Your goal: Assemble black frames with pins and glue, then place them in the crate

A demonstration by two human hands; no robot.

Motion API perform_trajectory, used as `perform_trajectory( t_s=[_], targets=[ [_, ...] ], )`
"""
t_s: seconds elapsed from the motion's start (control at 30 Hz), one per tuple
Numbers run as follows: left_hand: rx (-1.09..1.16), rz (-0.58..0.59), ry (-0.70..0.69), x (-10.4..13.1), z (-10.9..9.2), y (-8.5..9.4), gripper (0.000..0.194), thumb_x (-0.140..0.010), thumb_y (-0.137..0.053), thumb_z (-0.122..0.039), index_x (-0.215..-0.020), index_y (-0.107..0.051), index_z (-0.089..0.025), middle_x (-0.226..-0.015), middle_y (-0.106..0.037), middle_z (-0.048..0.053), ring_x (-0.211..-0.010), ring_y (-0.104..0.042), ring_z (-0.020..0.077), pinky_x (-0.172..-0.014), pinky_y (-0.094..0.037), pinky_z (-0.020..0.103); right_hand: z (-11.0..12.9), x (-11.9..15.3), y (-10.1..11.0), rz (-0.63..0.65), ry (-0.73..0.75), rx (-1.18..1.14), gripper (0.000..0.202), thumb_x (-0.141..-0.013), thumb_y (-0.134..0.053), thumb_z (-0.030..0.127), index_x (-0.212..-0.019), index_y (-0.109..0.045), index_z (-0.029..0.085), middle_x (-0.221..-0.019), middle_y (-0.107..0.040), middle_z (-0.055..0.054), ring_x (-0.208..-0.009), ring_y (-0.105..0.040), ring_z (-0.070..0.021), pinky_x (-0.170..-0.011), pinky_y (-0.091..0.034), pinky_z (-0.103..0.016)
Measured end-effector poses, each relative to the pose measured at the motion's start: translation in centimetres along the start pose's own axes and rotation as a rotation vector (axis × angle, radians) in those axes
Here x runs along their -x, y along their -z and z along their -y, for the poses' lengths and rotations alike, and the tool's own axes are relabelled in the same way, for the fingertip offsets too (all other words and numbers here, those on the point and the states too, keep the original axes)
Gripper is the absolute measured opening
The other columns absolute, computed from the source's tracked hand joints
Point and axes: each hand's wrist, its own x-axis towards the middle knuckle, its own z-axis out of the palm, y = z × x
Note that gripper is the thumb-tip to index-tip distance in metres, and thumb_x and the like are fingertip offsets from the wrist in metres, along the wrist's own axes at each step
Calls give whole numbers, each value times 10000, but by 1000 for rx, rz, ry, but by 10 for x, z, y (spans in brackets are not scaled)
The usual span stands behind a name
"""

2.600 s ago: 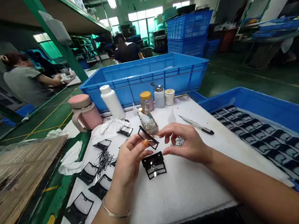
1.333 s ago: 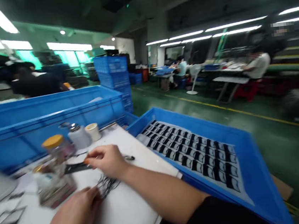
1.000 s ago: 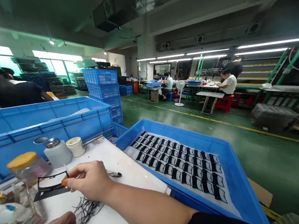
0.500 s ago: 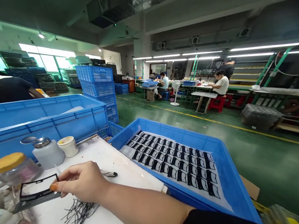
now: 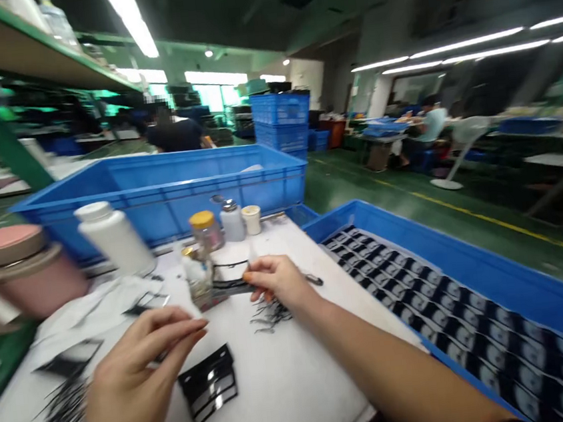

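Right fingers (image 5: 263,277), frame (image 5: 231,285) apparently behind box (image 5: 200,292)

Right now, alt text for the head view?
The right hand holds a black frame by its edge above a white worktop; the left hand is near another black frame lying there. A white bottle and a blue crate stand behind; a blue tray at right holds rows of dark pieces.

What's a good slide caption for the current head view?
Right hand holds a black frame over a white worktop, blue crate of black pieces alongside.
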Motion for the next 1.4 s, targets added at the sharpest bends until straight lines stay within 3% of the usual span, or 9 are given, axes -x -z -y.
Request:
perform_trajectory(
  t_s=[0.17,0.3,0.4,0.63,0.77,0.97,1.4],
  targets=[
    [203,5,28,-3,-20,-5,79,-831,-671,-245,-850,-747,-252,-817,-718,3,-748,-663,146,-680,-525,225,-4,6,-6,70,-24,15,342,-685,-756,435,-809,-632,141,-633,-592,16,-569,-688,-156,-354,-356,-135],
    [225,-32,146,1,-24,-9,102,-775,-737,-214,-876,-721,-203,-775,-717,-1,-662,-656,133,-632,-528,219,-3,12,-13,144,-25,63,294,-751,-724,406,-879,-682,144,-809,-676,-48,-694,-720,-180,-421,-445,-151],
    [159,-16,66,2,-22,-10,8,-812,-703,-197,-810,-711,-198,-777,-716,-1,-690,-658,133,-670,-525,230,-1,16,-18,189,-55,87,265,-774,-708,365,-937,-696,156,-894,-712,-77,-761,-727,-188,-474,-486,-167],
    [-2,16,-151,0,-20,-13,154,-894,-571,-108,-926,-685,-207,-889,-721,9,-825,-655,149,-752,-504,273,0,20,-23,262,-72,79,256,-787,-684,290,-1020,-707,185,-1020,-721,-81,-845,-717,-178,-610,-552,-216],
    [-105,4,-161,1,-20,-13,116,-873,-615,-123,-950,-662,-196,-868,-719,-1,-795,-649,151,-733,-487,273,0,21,-24,281,-83,80,268,-769,-697,264,-1026,-707,186,-1040,-720,-88,-870,-712,-190,-632,-555,-237],
    [-120,50,-204,1,-19,-13,95,-892,-594,-140,-890,-674,-191,-871,-719,-2,-796,-637,139,-736,-478,258,2,25,-28,306,-97,115,290,-757,-703,248,-1031,-703,153,-901,-736,-84,-863,-698,-184,-608,-538,-227],
    [-251,31,-208,0,-20,-14,90,-886,-610,-201,-863,-696,-189,-860,-711,21,-772,-562,173,-722,-453,321,6,31,-33,348,-57,153,285,-773,-635,154,-1043,-729,165,-963,-717,-65,-852,-687,-175,-583,-531,-219]
  ],
)
